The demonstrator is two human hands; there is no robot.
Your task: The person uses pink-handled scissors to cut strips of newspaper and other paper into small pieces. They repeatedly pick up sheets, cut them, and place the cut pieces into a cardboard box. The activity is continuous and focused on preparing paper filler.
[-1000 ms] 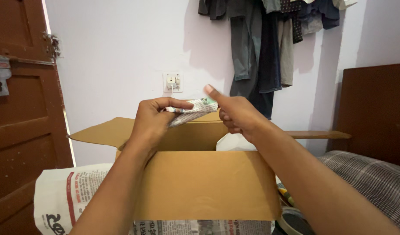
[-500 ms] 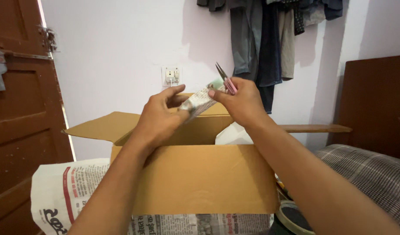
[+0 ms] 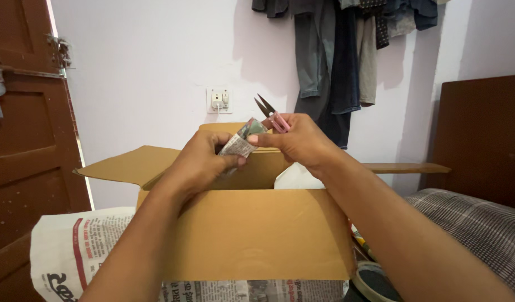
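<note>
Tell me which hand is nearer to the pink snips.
Right. The right hand holds the pink snips, blades poking up past its fingers. The left hand sits lower and to the left, gripping the folded newspaper piece.

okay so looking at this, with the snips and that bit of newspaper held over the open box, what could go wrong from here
The right hand grips both the pink thread snips and the folded newspaper piece, blades open and pointing up near the left hand, so a slip could nick a finger. The paper or the snips could also drop into the cardboard box below.

Both hands [image 3: 199, 162] [image 3: 296, 140] raised, fingers pinched
</note>
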